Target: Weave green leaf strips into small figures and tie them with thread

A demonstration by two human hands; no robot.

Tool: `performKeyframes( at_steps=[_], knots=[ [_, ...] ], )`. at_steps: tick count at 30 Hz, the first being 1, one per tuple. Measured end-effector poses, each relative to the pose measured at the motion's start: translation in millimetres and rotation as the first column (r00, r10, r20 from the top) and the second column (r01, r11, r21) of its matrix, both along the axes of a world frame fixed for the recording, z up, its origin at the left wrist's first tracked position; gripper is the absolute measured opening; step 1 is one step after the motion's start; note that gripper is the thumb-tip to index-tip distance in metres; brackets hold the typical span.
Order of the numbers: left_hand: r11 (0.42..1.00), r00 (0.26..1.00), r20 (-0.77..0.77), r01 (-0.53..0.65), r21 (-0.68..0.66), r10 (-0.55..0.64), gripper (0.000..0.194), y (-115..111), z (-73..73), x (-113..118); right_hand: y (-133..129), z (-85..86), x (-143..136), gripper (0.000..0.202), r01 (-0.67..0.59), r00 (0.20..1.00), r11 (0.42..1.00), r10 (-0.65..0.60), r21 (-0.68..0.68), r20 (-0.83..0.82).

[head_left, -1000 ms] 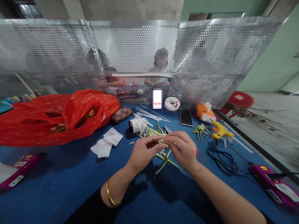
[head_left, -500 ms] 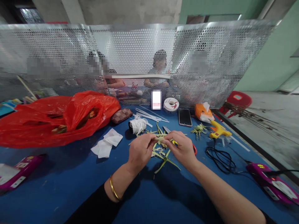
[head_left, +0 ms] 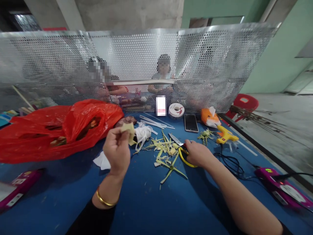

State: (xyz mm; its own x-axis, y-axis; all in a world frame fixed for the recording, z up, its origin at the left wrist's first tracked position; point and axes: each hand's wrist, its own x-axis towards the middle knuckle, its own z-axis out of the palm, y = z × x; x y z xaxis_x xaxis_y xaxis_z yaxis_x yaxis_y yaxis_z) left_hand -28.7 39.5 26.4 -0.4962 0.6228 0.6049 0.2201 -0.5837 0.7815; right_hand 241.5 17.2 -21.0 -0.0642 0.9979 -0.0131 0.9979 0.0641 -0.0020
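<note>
The table (head_left: pixel 141 202) is blue, with a holey metal wall (head_left: pixel 144 49) at its far side. A red bag (head_left: pixel 70 114) on the left has brown and green bits inside. The left hand (head_left: pixel 117 151) pinches a pale yellow piece (head_left: pixel 131 130) near the bag. The right hand (head_left: pixel 198 153) bends its fingers at the scissors (head_left: pixel 175 138), right of the scraps (head_left: pixel 164 147); I can't tell if they squeeze.

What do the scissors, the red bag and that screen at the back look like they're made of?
Scissors: probably steel blades, grey with a slight sheen; the visible handle loop looks like smooth yellow plastic.
Red bag: thin, glossy plastic film, judging by its creases and bright highlights.
Screen: likely perforated sheet metal, silvery and reflective; which metal, I can't tell.
</note>
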Motion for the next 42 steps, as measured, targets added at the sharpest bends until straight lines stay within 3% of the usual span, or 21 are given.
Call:
performKeyframes(
  at_steps=[2,4,7,9,10,12,14,16,18,19,22,24,26,28,34,42],
  knots=[
    [0.994,0.968,0.228,0.096,0.057,-0.106,0.012,13.4,9.6,-11.5,3.2,1.7,-1.2,0.038,0.030,1.000,0.999,-0.030,-0.028,-0.004],
    [0.977,0.910,0.357,0.189,0.094,-0.210,0.012,22.6,18.6,-23.2,6.0,5.0,1.6,0.042,0.070,0.997,0.996,-0.071,-0.047,-0.021],
    [0.962,0.883,0.382,0.249,0.109,-0.272,0.013,24.5,24.9,-32.3,8.4,10.1,11.5,0.048,0.134,0.988,0.989,-0.138,-0.062,-0.067],
    [0.932,0.879,0.336,0.363,-0.011,-0.338,0.016,19.3,22.5,-28.7,8.9,12.1,19.9,0.047,0.148,0.982,0.987,-0.155,-0.063,-0.112],
    [0.874,0.859,0.314,0.464,-0.146,-0.404,0.018,15.9,19.5,-24.1,9.0,12.4,23.8,0.046,0.143,0.979,0.988,-0.150,-0.059,-0.141],
    [0.742,0.830,0.286,0.556,-0.374,-0.478,0.021,9.2,11.8,-11.9,9.0,11.8,28.9,0.048,0.120,0.974,0.992,-0.126,-0.039,-0.191],
    [0.626,0.782,0.307,0.620,-0.472,-0.543,0.019,4.6,4.2,0.2,8.3,10.0,28.1,0.051,0.067,0.947,0.998,-0.063,0.002,-0.316],
    [0.581,0.777,0.320,0.622,-0.525,-0.542,0.018,3.0,-1.0,8.1,5.5,8.7,19.9,0.052,-0.021,0.815,0.999,0.044,0.046,-0.578],
    [0.588,0.791,0.331,0.607,-0.535,-0.514,0.017,3.5,-3.4,10.6,-0.4,10.3,5.8,0.052,-0.117,0.545,0.991,0.119,0.065,-0.830],
    [0.599,0.797,0.341,0.601,-0.529,-0.499,0.017,4.2,-3.8,10.4,-4.5,12.5,-2.1,0.052,-0.146,0.452,0.988,0.109,0.048,-0.885],
    [0.614,0.791,0.374,0.612,-0.499,-0.484,0.018,6.1,-4.4,8.1,-18.0,23.5,-21.8,0.053,-0.248,0.312,0.968,0.034,-0.047,-0.950],
    [0.608,0.777,0.387,0.629,-0.484,-0.497,0.019,6.2,-5.2,7.7,-24.9,30.7,-28.5,0.051,-0.307,0.382,0.948,0.040,-0.086,-0.923],
    [0.590,0.764,0.387,0.645,-0.486,-0.516,0.019,5.6,-6.8,9.0,-28.5,35.2,-31.1,0.049,-0.305,0.476,0.948,0.070,-0.090,-0.876],
    [0.560,0.748,0.379,0.661,-0.499,-0.545,0.020,4.4,-8.7,11.1,-29.8,36.9,-32.3,0.048,-0.282,0.523,0.956,0.089,-0.074,-0.848],
    [0.459,0.709,0.319,0.670,-0.584,-0.629,0.016,0.3,-11.6,17.9,-30.8,34.1,-38.7,0.045,-0.290,0.445,0.955,0.077,-0.062,-0.892],
    [0.474,0.733,0.304,0.642,-0.602,-0.608,0.016,0.3,-12.3,20.4,-29.0,21.8,-41.4,0.038,-0.288,0.399,0.957,0.101,-0.021,-0.911]
  ],
)
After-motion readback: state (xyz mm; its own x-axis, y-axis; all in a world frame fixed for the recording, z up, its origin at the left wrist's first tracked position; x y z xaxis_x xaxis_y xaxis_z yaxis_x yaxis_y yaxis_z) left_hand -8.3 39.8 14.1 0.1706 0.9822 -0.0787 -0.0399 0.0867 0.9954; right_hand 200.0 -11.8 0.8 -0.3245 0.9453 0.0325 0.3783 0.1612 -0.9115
